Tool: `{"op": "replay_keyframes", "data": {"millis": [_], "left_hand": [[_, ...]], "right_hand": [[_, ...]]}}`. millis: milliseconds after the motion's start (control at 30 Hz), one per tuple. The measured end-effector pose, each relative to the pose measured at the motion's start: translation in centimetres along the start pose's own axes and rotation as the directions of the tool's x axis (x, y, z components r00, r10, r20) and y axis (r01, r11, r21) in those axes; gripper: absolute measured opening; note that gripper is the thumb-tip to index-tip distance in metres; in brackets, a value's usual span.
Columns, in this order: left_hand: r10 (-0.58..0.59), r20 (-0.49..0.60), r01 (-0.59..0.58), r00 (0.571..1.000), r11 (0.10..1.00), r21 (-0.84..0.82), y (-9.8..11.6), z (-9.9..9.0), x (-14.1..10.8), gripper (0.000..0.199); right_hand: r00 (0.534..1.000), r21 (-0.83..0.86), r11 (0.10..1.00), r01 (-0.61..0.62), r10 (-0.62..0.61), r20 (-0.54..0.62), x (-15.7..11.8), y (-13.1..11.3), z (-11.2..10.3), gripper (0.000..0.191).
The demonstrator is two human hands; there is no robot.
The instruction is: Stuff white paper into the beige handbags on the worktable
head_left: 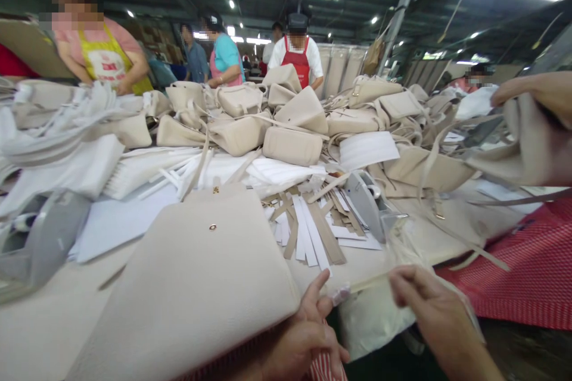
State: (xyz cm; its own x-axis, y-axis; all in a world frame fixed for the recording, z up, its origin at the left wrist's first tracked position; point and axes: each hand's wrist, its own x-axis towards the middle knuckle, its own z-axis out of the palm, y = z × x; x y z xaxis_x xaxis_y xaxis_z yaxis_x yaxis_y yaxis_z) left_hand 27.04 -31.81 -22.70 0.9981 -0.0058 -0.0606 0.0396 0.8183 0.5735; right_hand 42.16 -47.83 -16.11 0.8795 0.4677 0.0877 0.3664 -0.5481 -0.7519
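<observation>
A large beige handbag [192, 274] lies at the front of the table, with a small metal eyelet [213, 227] on its flat face. My left hand [308, 333] is at the bag's lower right corner, its index finger stretched out and the others loosely apart; nothing shows in it. To the right, my right hand [431, 303] is raised with its fingers curled in a pinch. Whatever these fingers hold, if anything, is too blurred to tell. Behind that hand, a clear plastic bag [375, 315] hangs at the table edge.
White and taupe strips [313, 229] lie between two grey tape dispensers [369, 199] [49, 238]. White sheets [129, 220] and heaped beige bags [292, 146] cover the table beyond. A co-worker's hand [531, 92] holds a bag at right. Several aproned people stand across.
</observation>
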Motion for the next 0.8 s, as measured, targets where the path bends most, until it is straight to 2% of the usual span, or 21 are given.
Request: {"op": "replay_keyframes", "data": {"millis": [100,167,233,400,567,700,800], "left_hand": [[-0.039,-0.052,0.044,0.998,0.994,0.103,0.1,0.5,0.0,0.106],[-0.036,-0.062,0.045,0.997,0.989,0.144,0.4,0.9,-0.3,0.103],[-0.01,-0.054,0.02,0.998,0.984,0.179,0.8,1.2,-0.7,0.101],[0.031,-0.035,-0.023,0.999,0.976,0.217,0.9,1.4,-1.4,0.092],[0.036,-0.103,-0.018,0.994,0.986,0.168,1.1,2.3,-1.3,0.093],[0.009,-0.227,0.027,0.974,0.988,0.152,1.4,3.4,-1.0,0.092],[-0.009,-0.296,0.055,0.955,0.988,0.147,1.0,3.5,-0.6,0.09]], "right_hand": [[0.983,0.272,0.961,-0.056,0.005,0.185,-4.8,-3.0,4.3,0.034],[0.977,0.347,0.931,-0.116,0.044,0.206,-6.4,-3.7,6.2,0.032],[0.978,0.398,0.904,-0.153,0.082,0.19,-6.8,-3.7,7.2,0.031],[0.941,0.5,0.822,-0.272,0.12,0.315,-6.3,-3.3,7.8,0.033],[0.901,0.46,0.834,-0.305,0.096,0.423,-6.2,-2.4,8.0,0.034],[0.908,0.417,0.864,-0.284,0.103,0.405,-6.2,-1.9,8.4,0.033],[0.918,0.424,0.858,-0.288,0.12,0.379,-6.4,-1.7,9.0,0.034]]}}
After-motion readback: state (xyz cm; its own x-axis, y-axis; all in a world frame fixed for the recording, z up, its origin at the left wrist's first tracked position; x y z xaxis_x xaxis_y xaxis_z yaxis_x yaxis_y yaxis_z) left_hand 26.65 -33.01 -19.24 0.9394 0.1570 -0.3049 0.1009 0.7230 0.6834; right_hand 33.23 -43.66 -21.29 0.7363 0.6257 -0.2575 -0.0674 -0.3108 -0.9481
